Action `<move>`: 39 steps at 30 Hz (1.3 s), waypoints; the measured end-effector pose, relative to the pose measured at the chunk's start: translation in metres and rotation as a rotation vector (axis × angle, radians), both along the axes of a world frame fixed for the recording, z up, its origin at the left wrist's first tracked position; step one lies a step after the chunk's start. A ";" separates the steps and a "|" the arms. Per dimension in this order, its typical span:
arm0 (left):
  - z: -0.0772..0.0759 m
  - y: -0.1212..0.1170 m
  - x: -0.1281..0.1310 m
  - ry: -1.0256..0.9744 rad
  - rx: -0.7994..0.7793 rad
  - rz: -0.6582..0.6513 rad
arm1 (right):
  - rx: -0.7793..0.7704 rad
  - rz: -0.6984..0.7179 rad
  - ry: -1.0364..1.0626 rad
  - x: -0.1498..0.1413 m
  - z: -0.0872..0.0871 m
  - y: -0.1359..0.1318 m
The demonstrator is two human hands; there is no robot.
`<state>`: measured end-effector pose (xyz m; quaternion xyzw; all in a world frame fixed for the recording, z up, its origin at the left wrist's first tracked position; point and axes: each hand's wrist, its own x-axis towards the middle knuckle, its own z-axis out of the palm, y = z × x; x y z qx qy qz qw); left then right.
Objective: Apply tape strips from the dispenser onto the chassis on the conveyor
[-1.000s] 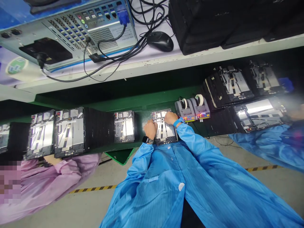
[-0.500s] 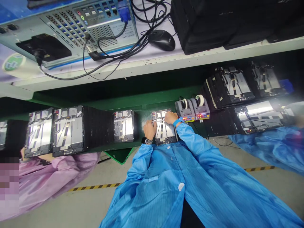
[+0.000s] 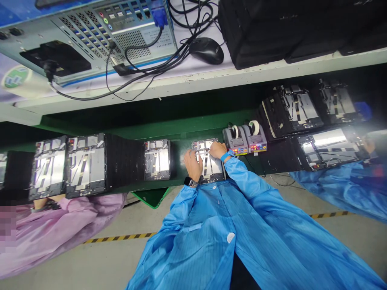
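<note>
An open tablet back housing (image 3: 209, 160), with metal panels and dark strips, lies on the green conveyor belt (image 3: 181, 131) directly before me. My left hand (image 3: 192, 164), a black watch on its wrist, has its fingertips on the near left part of the housing. My right hand (image 3: 218, 150), with a blue wristband, rests on the housing's upper right part. The fingers of both hands are bent against it. What lies under them is hidden, and the hands are too small to show any grip.
Twin tape dispensers (image 3: 244, 139) stand right of the housing. Several similar housings (image 3: 157, 160) lie along the belt. Co-workers in a pink smock (image 3: 60, 225) and a blue smock (image 3: 338, 189) flank me. A shelf above holds a computer case (image 3: 90, 36), cables and a mouse (image 3: 207, 50).
My left hand has shifted slightly right onto the housing, its fingers reaching further across. The view has drifted a little. The housing and my right hand stay nearly in place.
</note>
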<state>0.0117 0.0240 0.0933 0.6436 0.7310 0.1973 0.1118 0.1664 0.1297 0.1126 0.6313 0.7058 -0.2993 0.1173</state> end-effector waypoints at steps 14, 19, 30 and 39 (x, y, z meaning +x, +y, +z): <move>-0.009 -0.034 0.021 0.164 -0.133 -0.531 | -0.011 0.011 0.016 0.001 0.004 0.001; -0.012 -0.036 0.020 0.189 -0.149 -0.531 | -0.010 0.029 0.024 0.001 0.010 0.000; -0.011 -0.037 0.024 0.144 -0.151 -0.505 | 0.002 0.084 -0.020 -0.010 0.023 0.006; -0.010 -0.037 0.025 0.135 -0.137 -0.502 | 0.029 0.115 0.000 -0.011 0.028 0.011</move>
